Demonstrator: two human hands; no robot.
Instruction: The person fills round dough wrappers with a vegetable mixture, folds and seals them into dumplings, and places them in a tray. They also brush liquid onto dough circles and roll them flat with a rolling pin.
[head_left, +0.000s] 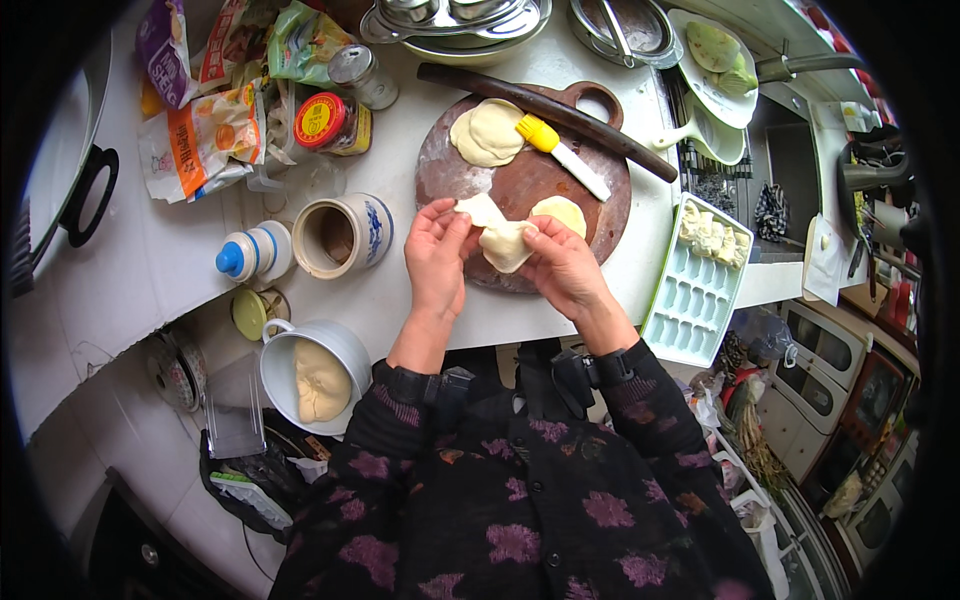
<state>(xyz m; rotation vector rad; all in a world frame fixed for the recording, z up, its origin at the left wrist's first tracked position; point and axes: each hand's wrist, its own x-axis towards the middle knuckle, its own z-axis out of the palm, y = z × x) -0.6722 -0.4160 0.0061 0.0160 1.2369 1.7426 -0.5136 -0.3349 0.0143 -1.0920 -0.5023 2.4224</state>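
Note:
Between my two hands a piece of pale dough (504, 246) is held above the near part of a round wooden board (517, 184). My left hand (439, 251) pinches its upper left end, and my right hand (562, 262) grips its right side. The dough looks narrow and twisted in the middle. Partly behind my right hand, a flat dough round (561, 214) lies on the board. Farther back are stacked dough rounds (487, 133) and a yellow-headed pastry brush (559, 154) with a white handle. A dark rolling pin (547, 120) rests across the board's far edge.
At right, a pale compartment tray (697, 292) holds several shaped dough pieces (712, 234) at its far end. Left of the board stand a blue-and-white ceramic jar (371, 232), a red-lidded jar (330, 124) and food packets (202, 142). A pot (356, 345) holding a dough lump (321, 382) sits near my left forearm.

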